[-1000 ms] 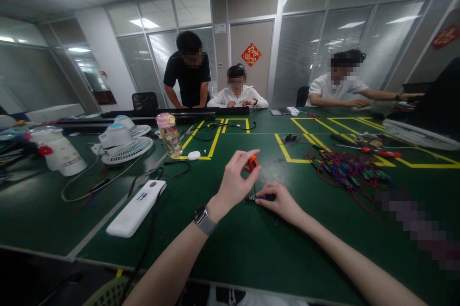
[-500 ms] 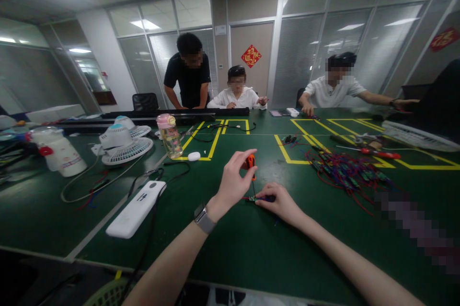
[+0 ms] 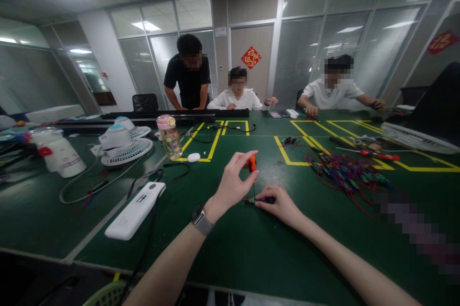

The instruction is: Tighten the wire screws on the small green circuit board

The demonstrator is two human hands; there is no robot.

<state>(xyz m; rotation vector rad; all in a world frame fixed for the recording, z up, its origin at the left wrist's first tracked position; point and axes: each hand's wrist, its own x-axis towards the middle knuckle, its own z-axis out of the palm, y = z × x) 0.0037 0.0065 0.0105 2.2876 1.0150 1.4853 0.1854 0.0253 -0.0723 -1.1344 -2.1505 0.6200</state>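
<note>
Near the middle of the green table, my left hand [image 3: 237, 172] grips an orange and black screwdriver [image 3: 253, 164] by its handle. The screwdriver stands upright, and its thin shaft reaches down to a small green circuit board [image 3: 252, 200] on the tabletop. My right hand [image 3: 275, 201] pinches the board's right side, with thumb and forefinger low against the table. A red wire leaves the board on the left, and dark blue wires run under my right fingers. Where exactly the tip meets the board is too small to make out.
A heap of wired boards [image 3: 350, 169] lies right, with a red-handled screwdriver [image 3: 381, 154] behind it. Left are a white power bank [image 3: 135, 210] with a cable, a pink-lidded bottle [image 3: 169, 138], white fans [image 3: 124, 145] and a white case [image 3: 194, 157]. Three people are across the table [image 3: 223, 248].
My left fingers have shifted slightly on the screwdriver handle, which has turned a little. My right hand stays on the board. Across the table, the person at right has drawn an outstretched arm back.
</note>
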